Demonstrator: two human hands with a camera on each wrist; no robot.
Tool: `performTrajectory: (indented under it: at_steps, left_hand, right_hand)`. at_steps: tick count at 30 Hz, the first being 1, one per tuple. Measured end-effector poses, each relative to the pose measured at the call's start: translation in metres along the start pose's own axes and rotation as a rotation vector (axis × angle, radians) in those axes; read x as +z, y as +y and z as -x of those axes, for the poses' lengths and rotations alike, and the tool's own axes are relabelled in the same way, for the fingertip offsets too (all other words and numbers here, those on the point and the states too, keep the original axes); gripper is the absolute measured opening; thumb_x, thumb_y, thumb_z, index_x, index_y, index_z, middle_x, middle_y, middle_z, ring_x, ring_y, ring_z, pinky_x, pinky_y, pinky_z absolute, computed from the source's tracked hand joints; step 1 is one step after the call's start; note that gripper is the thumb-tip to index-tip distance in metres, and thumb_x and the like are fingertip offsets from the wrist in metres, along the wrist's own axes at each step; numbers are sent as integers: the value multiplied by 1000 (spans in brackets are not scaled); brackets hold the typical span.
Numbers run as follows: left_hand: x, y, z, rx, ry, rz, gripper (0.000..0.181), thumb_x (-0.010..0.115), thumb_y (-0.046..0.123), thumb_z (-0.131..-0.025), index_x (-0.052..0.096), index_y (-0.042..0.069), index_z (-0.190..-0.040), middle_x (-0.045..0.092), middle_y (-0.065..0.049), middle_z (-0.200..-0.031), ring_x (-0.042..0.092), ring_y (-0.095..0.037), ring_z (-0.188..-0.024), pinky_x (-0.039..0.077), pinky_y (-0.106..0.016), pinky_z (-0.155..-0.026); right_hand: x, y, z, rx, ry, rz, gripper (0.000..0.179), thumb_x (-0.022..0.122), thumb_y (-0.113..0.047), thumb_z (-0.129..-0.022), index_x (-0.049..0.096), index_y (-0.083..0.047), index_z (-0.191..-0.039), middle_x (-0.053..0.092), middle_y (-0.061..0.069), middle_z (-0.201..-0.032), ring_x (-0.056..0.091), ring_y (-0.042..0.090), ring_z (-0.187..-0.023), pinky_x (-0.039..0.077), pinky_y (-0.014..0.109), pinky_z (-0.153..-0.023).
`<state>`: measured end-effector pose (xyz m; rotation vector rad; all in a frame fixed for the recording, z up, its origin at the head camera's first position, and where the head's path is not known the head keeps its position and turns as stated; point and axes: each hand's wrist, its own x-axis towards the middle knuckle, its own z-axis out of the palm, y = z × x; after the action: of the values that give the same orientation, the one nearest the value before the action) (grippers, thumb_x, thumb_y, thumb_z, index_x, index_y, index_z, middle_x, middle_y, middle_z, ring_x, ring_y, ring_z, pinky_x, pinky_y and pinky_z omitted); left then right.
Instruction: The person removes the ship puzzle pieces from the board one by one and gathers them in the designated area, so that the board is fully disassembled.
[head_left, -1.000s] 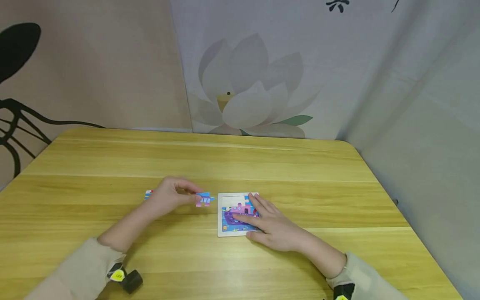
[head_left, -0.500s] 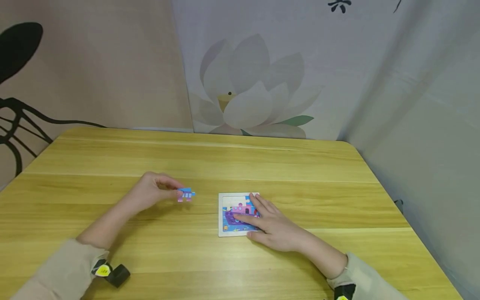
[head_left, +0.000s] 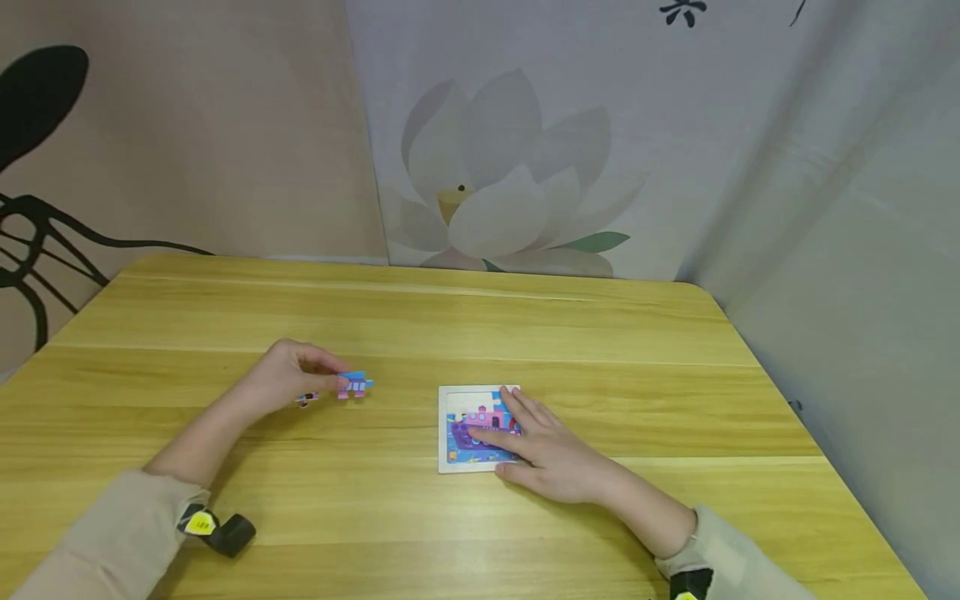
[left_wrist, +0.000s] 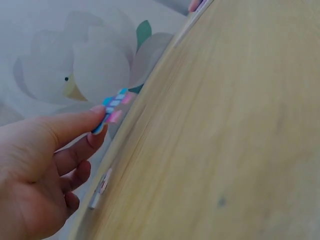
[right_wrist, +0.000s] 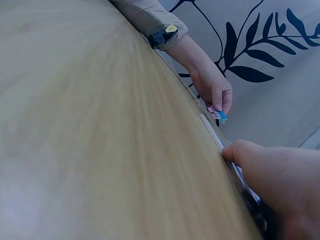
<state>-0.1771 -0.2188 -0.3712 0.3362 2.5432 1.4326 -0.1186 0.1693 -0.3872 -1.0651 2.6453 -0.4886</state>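
Note:
Between thumb and fingertips, my left hand (head_left: 281, 377) pinches a blue and pink jigsaw piece (head_left: 356, 386) above the table. Close up in the left wrist view, the same jigsaw piece (left_wrist: 114, 108) is held by one edge. A second jigsaw piece (head_left: 307, 400) lies on the table just below this hand, partly hidden by it. To the right is a white-framed jigsaw tray (head_left: 442, 433) with a purple and pink picture and a bare patch at its upper part. My right hand (head_left: 551, 457) rests on the tray's right side, fingers spread, covering part of the picture.
The wooden table (head_left: 420, 533) extends on every side of the hands. A curtain (head_left: 510, 167) with a printed flower hangs behind its far edge, and another pale curtain (head_left: 840, 250) stands along the right. Both wrists wear straps with small black devices.
My left hand has moved left, away from the tray, carrying the pinched jigsaw piece. The loose piece shows below that hand again. My right hand and the tray stay in place.

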Motion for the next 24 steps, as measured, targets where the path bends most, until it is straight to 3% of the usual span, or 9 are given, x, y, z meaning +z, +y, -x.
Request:
performTrajectory:
  at_steps: [10,17,24]
  left_hand:
    - [3,-9,-6,-13,-14,-50,23,74,16,-85,70,-1,-101,65,-10,-88,50,-15,-57,43,-26,-47]
    - [5,-12,-9,97,21,-226,11,75,12,-84,73,5,-93,56,-12,-99,46,-25,-86,46,-30,-61]
    - [5,-13,-10,221,26,-287,8,77,7,-81,74,7,-88,64,-3,-93,48,-26,-93,43,-38,-75]
  right_hand:
    - [-2,-1,0,-1,-7,0,49,41,-46,-100,33,-38,-148,-7,11,-158,-10,23,-143,0,45,-112]
    - [-3,-1,-1,-2,-9,-10,49,41,-47,-100,33,-39,-148,-7,10,-158,-10,24,-143,0,46,-112]
    - [-2,0,0,-3,-8,-15,49,41,-46,-100,34,-38,-148,-7,11,-159,-10,24,-143,0,45,-112]
